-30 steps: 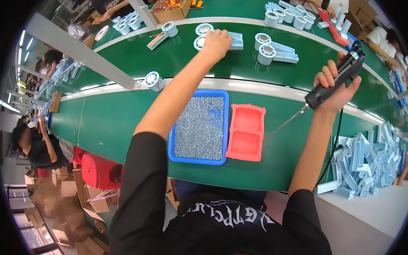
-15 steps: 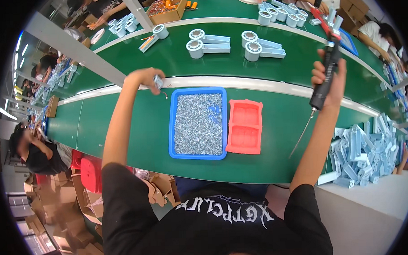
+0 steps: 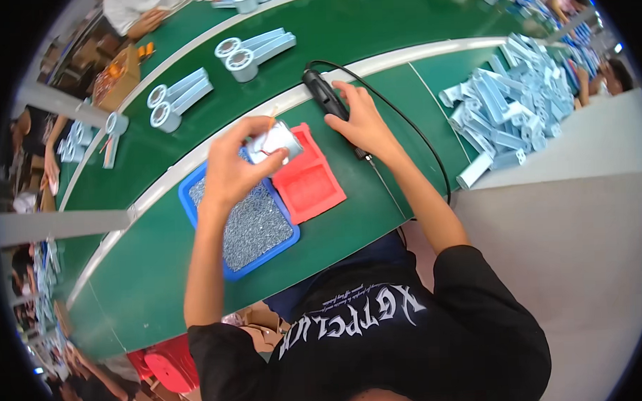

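1. Housing (image 3: 279,142) up off the bench (image 3: 161,270), at the far ends of the blue tray (image 3: 296,234) and the red tray (image 3: 310,190), with a bit of wire showing at its side.
2. The left grip (image 3: 233,163) is clamped on it, thumb on the near side.
3. And the right grip (image 3: 366,122)? Fingers spread apart, holding nothing, right beside the black driver (image 3: 328,101); whether they touch, I can't tell.
4. That driver lies slantwise, handle end far, shaft running near and right, its cord (image 3: 432,150) looping round on the right.
5. Small screws (image 3: 255,227) fill much of the blue tray, and the red tray sits close on its right.
6. On progress, two pairs (image 3: 242,65) (image 3: 166,117) of cups with long handles lie on the far belt (image 3: 357,22), and they look put together.
7. The held one shows no handle, so I'd judge it unfinished; over on the right, a big pile of pale handles (image 3: 502,109) looks like plenty left.
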`<state>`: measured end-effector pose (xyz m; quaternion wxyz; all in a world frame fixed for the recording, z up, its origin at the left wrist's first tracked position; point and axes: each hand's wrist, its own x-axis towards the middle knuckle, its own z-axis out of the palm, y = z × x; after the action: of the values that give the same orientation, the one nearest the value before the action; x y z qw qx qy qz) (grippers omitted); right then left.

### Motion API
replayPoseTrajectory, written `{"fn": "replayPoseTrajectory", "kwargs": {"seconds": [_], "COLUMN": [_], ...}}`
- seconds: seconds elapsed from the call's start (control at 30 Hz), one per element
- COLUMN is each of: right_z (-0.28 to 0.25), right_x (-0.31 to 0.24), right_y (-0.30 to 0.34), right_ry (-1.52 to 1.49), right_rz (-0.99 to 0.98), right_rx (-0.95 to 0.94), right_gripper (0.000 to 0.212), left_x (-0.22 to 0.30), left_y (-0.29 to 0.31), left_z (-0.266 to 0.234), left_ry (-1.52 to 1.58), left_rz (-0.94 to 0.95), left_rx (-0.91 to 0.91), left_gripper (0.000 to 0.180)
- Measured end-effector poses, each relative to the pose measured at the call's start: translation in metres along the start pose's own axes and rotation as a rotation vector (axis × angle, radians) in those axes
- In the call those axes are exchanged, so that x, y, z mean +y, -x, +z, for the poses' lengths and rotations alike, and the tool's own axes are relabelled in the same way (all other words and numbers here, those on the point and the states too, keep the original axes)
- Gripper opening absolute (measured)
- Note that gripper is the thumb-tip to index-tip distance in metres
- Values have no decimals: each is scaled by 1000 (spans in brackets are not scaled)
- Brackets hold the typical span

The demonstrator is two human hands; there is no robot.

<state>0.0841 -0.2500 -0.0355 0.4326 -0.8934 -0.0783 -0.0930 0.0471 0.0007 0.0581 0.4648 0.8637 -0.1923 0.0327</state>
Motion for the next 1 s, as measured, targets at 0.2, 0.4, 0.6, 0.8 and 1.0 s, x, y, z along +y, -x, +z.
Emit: {"fn": "replayPoseTrajectory", "kwargs": {"seconds": [0.2,0.4,0.6,0.8,1.0], "right_z": [-135,-118,-122,-161,-166], "right_x": [15,32,24,56,42], "right_y": [95,151,150,140,129], "right_ry": [724,1065,892,1159,1207], "right_rz": [169,280,245,271,247], "right_rx": [214,-7,-124,-411,-548], "right_gripper": [40,38,31,28,33], "left_x": [-23,-39,-44,-47,-52], "left_y": [8,11,11,12,12], "left_z": [36,37,30,26,26], "left_ry": [-216,-272,-287,-43,26], "left_rz": [-60,102,97,-162,-149], "left_rx": [-113,-25,-67,-174,-175], "left_gripper": [37,37,39,38,34]}}
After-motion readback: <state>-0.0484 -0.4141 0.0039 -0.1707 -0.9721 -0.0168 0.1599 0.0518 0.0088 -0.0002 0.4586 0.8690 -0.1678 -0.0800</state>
